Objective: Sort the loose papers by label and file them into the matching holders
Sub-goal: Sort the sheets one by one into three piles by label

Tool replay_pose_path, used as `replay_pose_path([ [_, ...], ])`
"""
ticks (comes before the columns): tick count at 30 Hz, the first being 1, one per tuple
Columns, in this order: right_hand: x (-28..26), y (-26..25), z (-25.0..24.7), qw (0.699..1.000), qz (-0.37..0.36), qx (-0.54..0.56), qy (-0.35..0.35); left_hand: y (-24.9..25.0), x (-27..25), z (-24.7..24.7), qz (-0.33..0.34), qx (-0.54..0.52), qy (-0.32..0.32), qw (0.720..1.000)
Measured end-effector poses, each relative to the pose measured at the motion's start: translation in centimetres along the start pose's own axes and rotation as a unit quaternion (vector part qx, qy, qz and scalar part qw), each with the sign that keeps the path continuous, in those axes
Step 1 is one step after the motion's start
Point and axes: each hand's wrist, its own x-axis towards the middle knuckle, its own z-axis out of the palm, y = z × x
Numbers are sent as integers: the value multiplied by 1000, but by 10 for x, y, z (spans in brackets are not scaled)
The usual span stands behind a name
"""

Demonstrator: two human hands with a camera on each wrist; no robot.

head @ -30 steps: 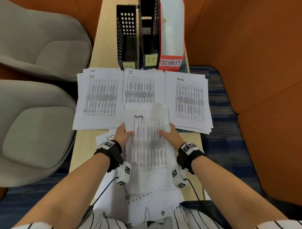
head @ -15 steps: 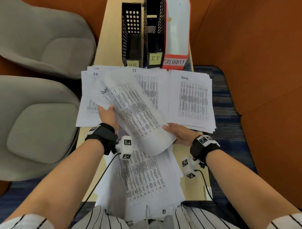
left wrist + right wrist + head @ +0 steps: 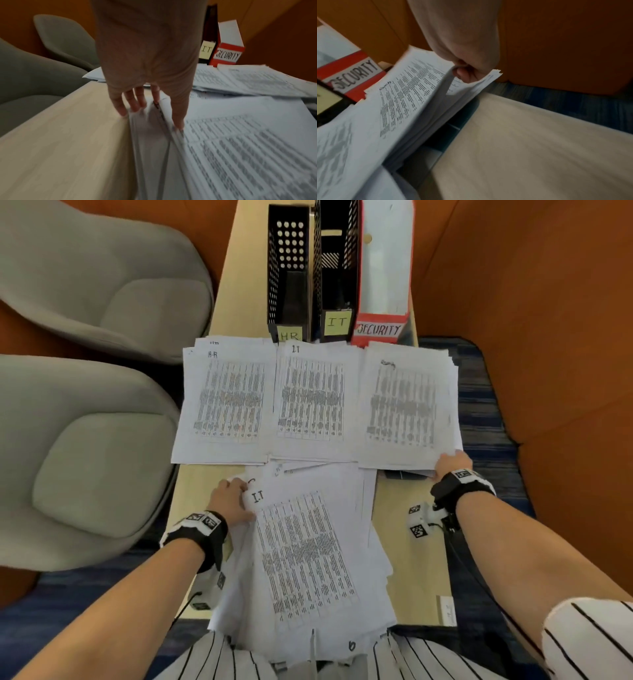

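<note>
The wooden table [image 3: 202, 494] is covered largely by papers. Nearest the body, the unsorted stack [image 3: 308, 559] lies with its long axis running away from the person, its top sheet headed "I.T" at the far left corner. That corner is touched by the left hand [image 3: 229, 501]: in the left wrist view the fingers [image 3: 132, 102] are seen extended and only slightly bent, their tips resting against the stack's left edge, the thumb laid on the top sheet.

Beyond the fingertips three sorted piles lie side by side, long axes pointing toward the holders: the HR pile [image 3: 226, 402], the IT pile [image 3: 311, 402] and the Security pile [image 3: 407, 405]. The near right corner of the Security pile is pinched by the right hand [image 3: 452, 462]; in the right wrist view the top sheets are seen lifted between thumb and curled fingers [image 3: 464, 74].

Past the piles, the HR holder [image 3: 289, 275], IT holder [image 3: 337, 268] and red SECURITY holder [image 3: 383, 268] stand upright, touching one another.
</note>
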Motion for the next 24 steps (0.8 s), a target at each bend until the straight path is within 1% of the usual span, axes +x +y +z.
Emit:
replay_pose_path([
  [2, -3, -5, -8, 999, -14, -44, -28, -3, -3, 7, 31, -11, 24, 999],
  [3, -6, -10, -9, 999, -20, -39, -17, -3, -4, 10, 48, -11, 39, 998],
  [5, -11, -22, -5, 999, -8, -24, 46, 1, -6, 14, 75, -39, 76, 994],
  [6, -19, -30, -3, 996, -25, -49, 73, 4, -7, 16, 84, -66, 100, 989],
  [7, -27, -37, 2, 991, -62, -81, 86, 9, -9, 15, 90, -99, 125, 983],
  [8, -37, -44, 8, 985, -114, -96, 90, 15, -11, 12, 91, -134, 154, 975],
  [10, -58, -52, 28, 960, -244, -109, 88, 29, -13, 1, 80, -213, 204, 952],
  [11, -68, -53, 41, 947, -296, -106, 69, 38, -14, -7, 77, -248, 224, 939],
  [12, -79, -53, 52, 938, -333, -97, 21, 46, -13, -14, 79, -283, 232, 927],
  [14, -105, -56, 70, 921, -361, -57, -133, 60, -12, -31, 98, -358, 219, 902],
  [15, -117, -58, 76, 912, -349, -34, -213, 66, -11, -39, 106, -400, 200, 888],
  [16, -129, -60, 79, 902, -323, 2, -289, 72, -12, -46, 106, -438, 175, 875],
  [17, -135, -59, 85, 891, -280, 50, -355, 77, -13, -52, 106, -464, 148, 867],
  [18, -138, -57, 89, 877, -239, 106, -403, 79, -13, -55, 106, -484, 123, 860],
  [19, -138, -55, 92, 879, -194, 144, -410, 78, -13, -56, 95, -506, 100, 851],
  [20, -135, -52, 94, 893, -162, 162, -387, 73, -12, -54, 76, -531, 79, 840],
  [21, -130, -50, 91, 918, -143, 146, -341, 64, -10, -50, 50, -556, 63, 827],
  [22, -125, -47, 86, 940, -139, 101, -296, 53, -5, -43, 11, -558, 55, 828],
  [23, -119, -43, 80, 957, -139, 48, -252, 40, -3, -37, -34, -520, 42, 852],
  [24, -113, -37, 74, 965, -138, 3, -224, 27, 0, -28, -69, -458, 22, 886],
])
